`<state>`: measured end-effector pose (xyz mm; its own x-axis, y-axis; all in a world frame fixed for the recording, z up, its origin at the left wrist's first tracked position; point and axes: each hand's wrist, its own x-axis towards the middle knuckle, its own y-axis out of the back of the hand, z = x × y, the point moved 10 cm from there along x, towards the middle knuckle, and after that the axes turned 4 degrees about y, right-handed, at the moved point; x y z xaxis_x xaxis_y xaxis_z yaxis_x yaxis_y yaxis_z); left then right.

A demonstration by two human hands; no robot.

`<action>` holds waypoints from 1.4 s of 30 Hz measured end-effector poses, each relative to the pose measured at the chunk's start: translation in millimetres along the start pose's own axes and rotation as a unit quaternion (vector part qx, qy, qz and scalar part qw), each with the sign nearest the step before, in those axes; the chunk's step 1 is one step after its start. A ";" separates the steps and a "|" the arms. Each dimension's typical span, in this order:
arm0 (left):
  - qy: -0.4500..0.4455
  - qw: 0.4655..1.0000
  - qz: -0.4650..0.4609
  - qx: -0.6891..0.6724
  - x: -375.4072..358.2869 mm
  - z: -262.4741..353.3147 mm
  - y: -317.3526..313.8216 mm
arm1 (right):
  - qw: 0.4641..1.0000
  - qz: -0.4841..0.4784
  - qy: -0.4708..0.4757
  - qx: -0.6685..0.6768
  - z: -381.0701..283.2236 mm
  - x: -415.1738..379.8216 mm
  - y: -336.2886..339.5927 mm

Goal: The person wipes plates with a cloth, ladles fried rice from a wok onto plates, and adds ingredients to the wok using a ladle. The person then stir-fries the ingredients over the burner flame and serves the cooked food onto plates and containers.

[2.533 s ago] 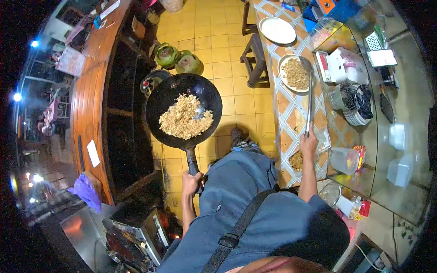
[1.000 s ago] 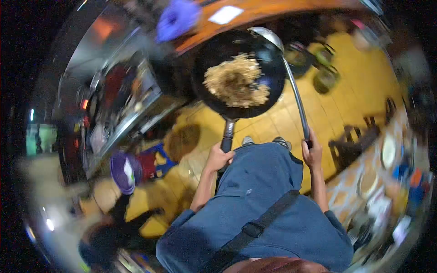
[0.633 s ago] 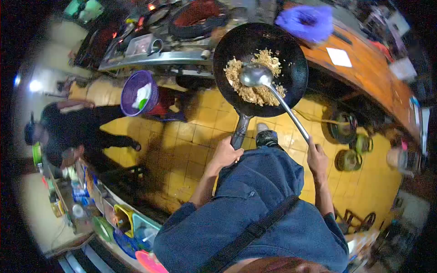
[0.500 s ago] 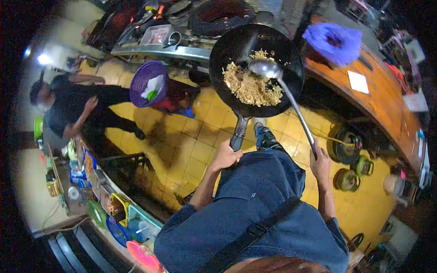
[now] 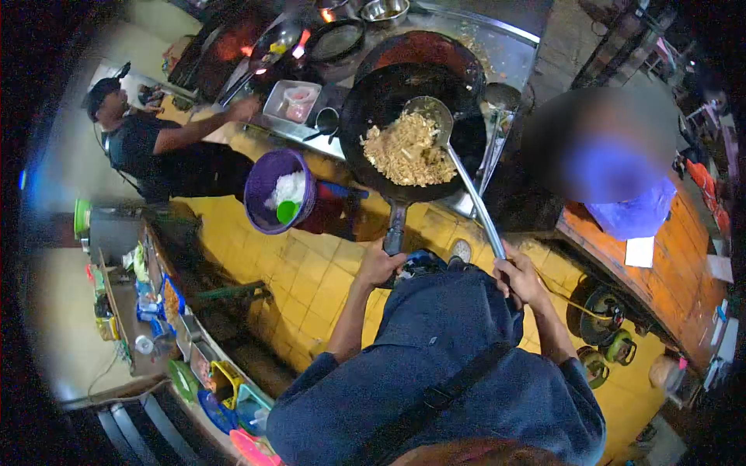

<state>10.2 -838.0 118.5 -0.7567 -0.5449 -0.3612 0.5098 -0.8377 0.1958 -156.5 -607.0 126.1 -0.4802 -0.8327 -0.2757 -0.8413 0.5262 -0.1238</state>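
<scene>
A black wok (image 5: 353,159) of fried rice (image 5: 408,151) is held out in front of me, overlapping the stove edge in this view. My left hand (image 5: 378,265) is closed around the wok's handle (image 5: 395,225). In my right hand (image 5: 519,275) is the long metal handle of a ladle (image 5: 475,200). The ladle's bowl lies inside the wok, against the upper right side of the rice heap.
Beyond the wok is a metal stove counter (image 5: 503,27) with pans and flames. A purple basket (image 5: 258,206) with white contents and a green cup stands left. At far left a person (image 5: 136,144) reaches toward the stove. An orange wooden table (image 5: 684,264) holds a purple bag (image 5: 645,213).
I have come nearer the stove with the wok. The ladle has turned, its bowl now at the rice's upper right. The person on the left now has an arm stretched toward the stove.
</scene>
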 end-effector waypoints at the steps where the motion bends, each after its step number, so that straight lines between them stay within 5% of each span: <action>1: -0.008 1.000 0.007 -0.029 1.9 -3.1 -1.1 | 0.999 0.011 0.005 0.042 3.9 -3.0 -4.9; 4: -0.015 0.996 -0.036 -0.078 5.7 -14.1 -2.1 | 0.990 0.065 -0.016 0.120 21.6 -19.8 -10.0; 8: 0.022 0.993 -0.070 -0.092 9.6 -31.2 -2.5 | 0.952 -0.011 -0.019 0.307 48.6 -26.2 -44.7; 10: -0.002 0.990 -0.092 -0.106 8.7 -38.6 -3.8 | 0.911 -0.048 -0.107 0.395 82.1 -47.0 -69.0; 19: 0.008 0.977 -0.129 -0.172 -55.5 -68.8 -28.6 | 0.926 0.012 0.087 0.367 72.4 -194.7 -155.8; 20: 0.052 0.977 -0.109 -0.175 29.8 -39.5 -12.4 | 0.927 0.015 0.071 0.367 28.1 -119.4 -130.6; 28: 0.057 0.960 -0.161 -0.224 119.1 -0.1 -36.6 | 0.925 0.019 0.124 0.359 -18.7 -152.9 -91.0; 33: 0.141 0.972 -0.122 -0.143 135.1 11.4 -50.8 | 0.925 -0.024 0.151 0.348 -26.0 -175.2 -38.4; 35: 0.209 0.960 -0.139 -0.125 207.0 -34.4 -8.9 | 0.917 -0.035 0.153 0.366 -23.2 -181.3 -16.5; 37: 0.073 0.989 -0.062 0.115 208.7 6.6 -1.5 | 0.922 -0.024 0.144 0.359 -19.3 -189.8 11.1; 38: 0.034 0.967 -0.016 0.251 227.1 2.2 20.4 | 0.928 -0.017 0.136 0.347 -13.7 -190.9 23.0; 39: -0.110 0.930 0.033 0.349 227.3 22.5 19.0 | 0.930 -0.013 0.140 0.340 -9.7 -192.1 35.8; 40: -0.101 0.927 0.034 0.359 231.9 12.5 20.9 | 0.926 -0.016 0.136 0.352 -6.4 -193.4 44.7; 41: -0.127 0.797 0.127 0.577 233.1 18.2 27.8 | 0.928 -0.006 0.128 0.349 -4.6 -193.3 53.3; 42: -0.146 0.610 0.208 0.751 215.3 35.3 8.1 | 0.932 0.001 0.119 0.342 -2.2 -193.2 61.9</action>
<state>-163.0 -963.4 74.5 -0.8419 -0.5216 0.1383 -0.1021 0.4057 0.9083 -116.3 -414.0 173.8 -0.5923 -0.8029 -0.0670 -0.5248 0.4476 -0.7240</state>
